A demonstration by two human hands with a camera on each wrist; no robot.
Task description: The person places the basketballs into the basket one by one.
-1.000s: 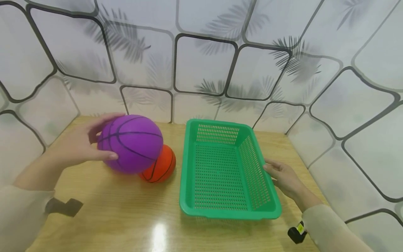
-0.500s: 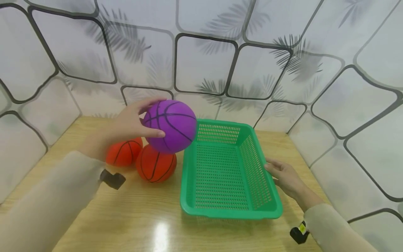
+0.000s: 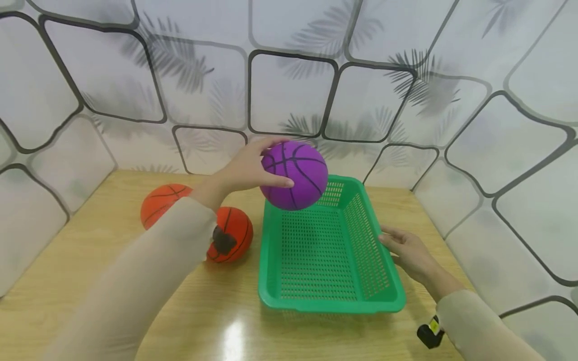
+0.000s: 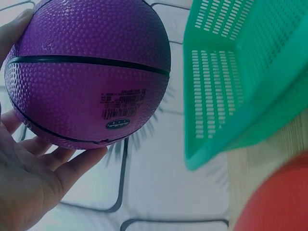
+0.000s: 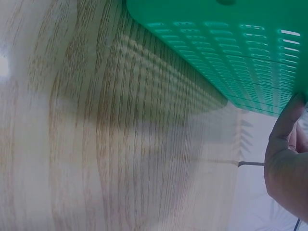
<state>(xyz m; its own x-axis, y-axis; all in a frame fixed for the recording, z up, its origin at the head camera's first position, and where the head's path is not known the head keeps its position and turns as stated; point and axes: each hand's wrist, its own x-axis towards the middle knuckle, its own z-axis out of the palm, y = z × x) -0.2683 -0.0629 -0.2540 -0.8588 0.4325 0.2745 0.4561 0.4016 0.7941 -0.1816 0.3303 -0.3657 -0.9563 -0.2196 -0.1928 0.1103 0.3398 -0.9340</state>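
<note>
My left hand [image 3: 250,168] grips a purple basketball [image 3: 295,175], thumb on the near side and fingers over the far side. The ball hangs in the air above the back left part of a green plastic basket [image 3: 334,307]. In the left wrist view, printed text and a barcode show on the purple basketball [image 4: 86,96], with the fingers of my left hand [image 4: 29,178] spread beneath it. My right hand [image 3: 408,253] touches the outer right side of the basket. In the right wrist view, the thumb of my right hand [image 5: 288,163] lies against the slotted basket wall [image 5: 231,53].
Two orange-red basketballs lie on the wooden table [image 3: 189,311] left of the basket: a nearer ball [image 3: 237,233] and a farther ball [image 3: 162,200], both partly hidden by my left sleeve. Patterned white walls [image 3: 293,95] enclose the table at the back and sides.
My left hand has carried the purple basketball up and rightward, from over the left of the table to above the basket. The basket and right hand stay in place.
</note>
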